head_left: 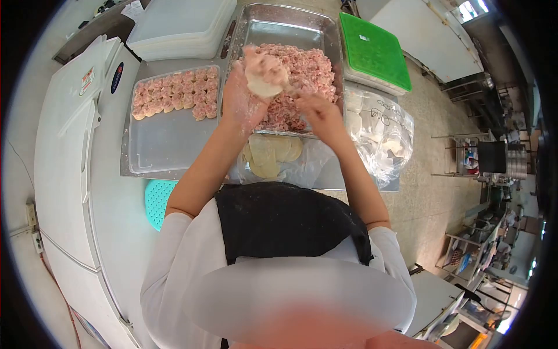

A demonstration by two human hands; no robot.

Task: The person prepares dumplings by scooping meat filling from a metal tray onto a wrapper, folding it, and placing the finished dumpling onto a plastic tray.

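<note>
- Left hand (244, 99) cupped a round pale dough wrapper (264, 78) heaped with pink filling, grip curled underneath for support.
- Right hand (319, 113) hovered over the steel tray of minced pink meat (302, 75); its grip couldn't be made out.

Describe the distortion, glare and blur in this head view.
Head view: strong fisheye bending, with black corners and the white chest freezer curving at the edge; soft glare on the steel tray of pink minced filling; the left hand holding a round filled dough wrapper is sharp; a smooth blurred patch covers the bottom centre.

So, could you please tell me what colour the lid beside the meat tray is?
Bright green lid, clearest in the head view.
</note>
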